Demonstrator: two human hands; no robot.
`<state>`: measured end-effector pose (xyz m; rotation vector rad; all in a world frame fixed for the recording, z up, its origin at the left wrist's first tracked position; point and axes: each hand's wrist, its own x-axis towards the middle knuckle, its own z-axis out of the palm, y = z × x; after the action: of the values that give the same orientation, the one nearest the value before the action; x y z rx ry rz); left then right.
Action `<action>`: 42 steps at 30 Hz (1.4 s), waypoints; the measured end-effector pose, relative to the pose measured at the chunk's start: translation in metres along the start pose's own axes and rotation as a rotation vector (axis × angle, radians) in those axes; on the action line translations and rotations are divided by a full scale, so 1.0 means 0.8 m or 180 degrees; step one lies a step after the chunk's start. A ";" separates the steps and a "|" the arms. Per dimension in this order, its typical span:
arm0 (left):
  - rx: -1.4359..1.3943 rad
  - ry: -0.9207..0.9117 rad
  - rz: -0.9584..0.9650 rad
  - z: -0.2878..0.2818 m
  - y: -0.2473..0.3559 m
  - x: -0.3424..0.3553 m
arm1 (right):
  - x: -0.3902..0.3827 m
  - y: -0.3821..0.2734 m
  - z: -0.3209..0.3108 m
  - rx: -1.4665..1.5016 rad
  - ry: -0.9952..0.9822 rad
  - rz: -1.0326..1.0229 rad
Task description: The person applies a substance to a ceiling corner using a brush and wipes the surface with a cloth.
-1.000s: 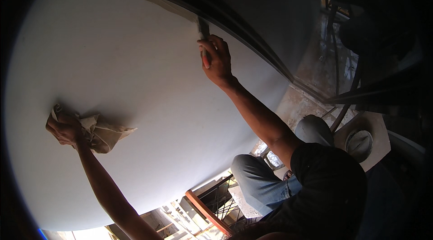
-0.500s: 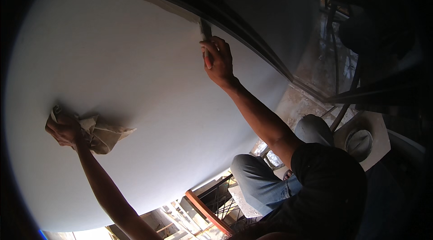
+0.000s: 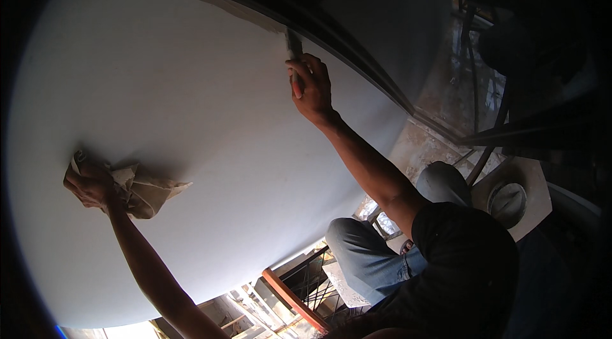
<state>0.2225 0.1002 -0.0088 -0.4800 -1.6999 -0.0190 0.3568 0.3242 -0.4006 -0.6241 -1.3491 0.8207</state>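
My right hand [image 3: 311, 92] grips a paintbrush [image 3: 294, 44], its bristles against the pale wall [image 3: 210, 109] right beside a dark frame [image 3: 363, 52]. The brush handle has a red end. To the left of the bristles, a strip of wet-looking beige-grey paint [image 3: 223, 4] runs along the wall's upper edge. Over on the far left, my left hand [image 3: 91, 186] is closed around a crumpled beige rag [image 3: 146, 197] and rests with it against the wall. Part of the rag hangs out beside the wrist; the fingertips are partly hidden in shadow.
At right, a round container [image 3: 508, 205] sits on a pale board [image 3: 535, 192] near my bent knees. An orange-brown handrail [image 3: 293, 301] with thin dark bars is at the bottom. Dark glossy glass [image 3: 408, 27] with reflections lies beyond the frame.
My right hand and the paintbrush have shifted slightly right and down, along the frame's edge. My left hand and the rag look the same.
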 end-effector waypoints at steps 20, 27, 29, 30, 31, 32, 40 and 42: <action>-0.0095 0.0084 0.0107 -0.001 0.003 -0.001 | -0.011 0.016 -0.008 -0.0187 0.0014 0.0037; -0.0086 0.0031 0.0195 0.004 -0.010 0.001 | -0.015 0.021 -0.013 -0.0197 0.0135 -0.0037; 0.0011 0.0084 0.0196 0.005 -0.012 0.000 | -0.022 0.026 -0.013 -0.0182 0.0057 -0.0005; 0.0054 0.0115 0.0175 0.006 -0.011 -0.001 | -0.025 0.030 -0.014 -0.0190 0.0036 0.0029; 0.0058 0.0053 0.0147 0.006 -0.010 -0.001 | -0.028 0.034 -0.014 -0.0196 0.0012 0.0063; 0.0065 -0.0011 0.0118 0.005 -0.008 0.000 | -0.031 0.038 -0.013 -0.0200 -0.0017 0.0097; -0.0051 -0.0146 -0.0217 -0.003 0.009 -0.002 | 0.005 0.002 -0.012 0.0512 0.0262 0.0127; -0.0066 -0.0188 -0.0194 -0.009 0.008 -0.003 | 0.025 -0.022 -0.005 0.0750 0.0256 0.0059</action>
<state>0.2316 0.1031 -0.0110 -0.4479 -1.7734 -0.0673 0.3637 0.3300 -0.3752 -0.4802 -1.1545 0.9438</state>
